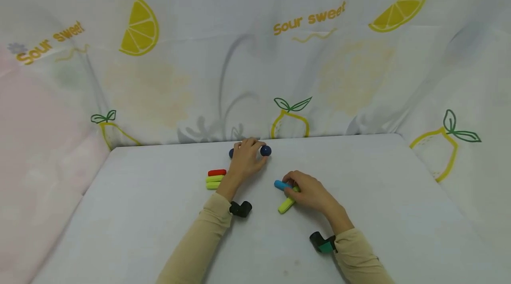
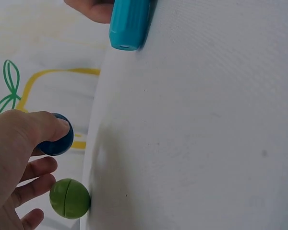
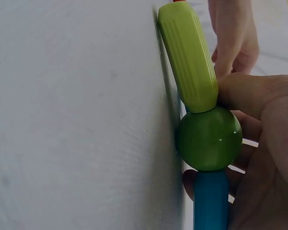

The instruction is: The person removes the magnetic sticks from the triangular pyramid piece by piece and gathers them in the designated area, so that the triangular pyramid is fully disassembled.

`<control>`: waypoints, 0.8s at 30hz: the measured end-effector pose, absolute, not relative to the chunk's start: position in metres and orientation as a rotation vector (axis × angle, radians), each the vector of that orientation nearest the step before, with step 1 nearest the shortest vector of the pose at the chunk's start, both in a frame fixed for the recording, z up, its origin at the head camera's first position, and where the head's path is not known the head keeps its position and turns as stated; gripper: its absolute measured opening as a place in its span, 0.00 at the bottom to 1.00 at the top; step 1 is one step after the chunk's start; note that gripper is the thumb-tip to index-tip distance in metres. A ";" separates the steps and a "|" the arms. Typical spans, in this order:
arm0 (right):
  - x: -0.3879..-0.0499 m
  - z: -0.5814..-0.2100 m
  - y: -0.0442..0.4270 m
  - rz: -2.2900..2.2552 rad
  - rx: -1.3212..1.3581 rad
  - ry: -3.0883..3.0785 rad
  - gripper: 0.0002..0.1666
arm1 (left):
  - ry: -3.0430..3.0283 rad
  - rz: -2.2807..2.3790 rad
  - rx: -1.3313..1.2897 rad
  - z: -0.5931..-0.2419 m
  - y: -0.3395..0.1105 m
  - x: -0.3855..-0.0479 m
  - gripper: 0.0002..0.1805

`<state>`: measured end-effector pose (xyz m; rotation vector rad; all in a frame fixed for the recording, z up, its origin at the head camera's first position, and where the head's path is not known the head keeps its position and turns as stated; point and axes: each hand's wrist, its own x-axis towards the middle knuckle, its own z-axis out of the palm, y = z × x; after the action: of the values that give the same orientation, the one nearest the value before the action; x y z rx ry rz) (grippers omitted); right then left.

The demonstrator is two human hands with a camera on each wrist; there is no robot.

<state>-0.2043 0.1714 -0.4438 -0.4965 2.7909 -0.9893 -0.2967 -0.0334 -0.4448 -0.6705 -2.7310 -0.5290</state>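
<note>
A green ball point(image 3: 210, 139) sits in the middle, with a lime green stick point(image 1: 286, 205) touching one side of it and a blue stick point(image 1: 281, 185) touching the other. Together they make a bent row just over the front middle of the table. The right hand point(image 1: 310, 191) grips this row, with its thumb by the lime green stick and its other fingers behind. I can't tell if the row touches the table.

The left hand point(image 1: 246, 159) is farther back and pinches a dark blue ball point(image 1: 265, 151) with its thumb and fingers. A second green ball point(image 2: 69, 199) is right by its fingertips. On the other side of that hand, a dark ball point(image 1: 231, 154) peeks out, partly hidden.

Near the left wrist, a red stick point(image 1: 217, 172) lies just behind two lime sticks point(image 1: 214, 179), all side by side.

Both arms have tan sleeves point(image 1: 195, 239), and a small black camera point(image 1: 241, 209) is on each wrist. The table point(image 1: 159, 213) is white. Behind it hangs a pale cloth point(image 1: 191, 53) with yellow lemons and the words "Sour sweet".
</note>
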 end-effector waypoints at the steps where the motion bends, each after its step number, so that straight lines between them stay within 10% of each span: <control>1: -0.204 -0.444 0.171 -0.991 -0.506 2.790 0.13 | -2.734 -0.530 -0.676 -0.445 -0.033 -0.298 0.20; 24: -0.205 -0.447 0.172 -0.959 -0.741 2.773 0.12 | -2.894 -0.486 -0.598 -0.449 -0.031 -0.305 0.20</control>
<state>-0.2046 0.1722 -0.4470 -0.7405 2.7734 -0.9591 -0.3050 -0.0311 -0.4486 -0.5982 -2.8945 -0.4863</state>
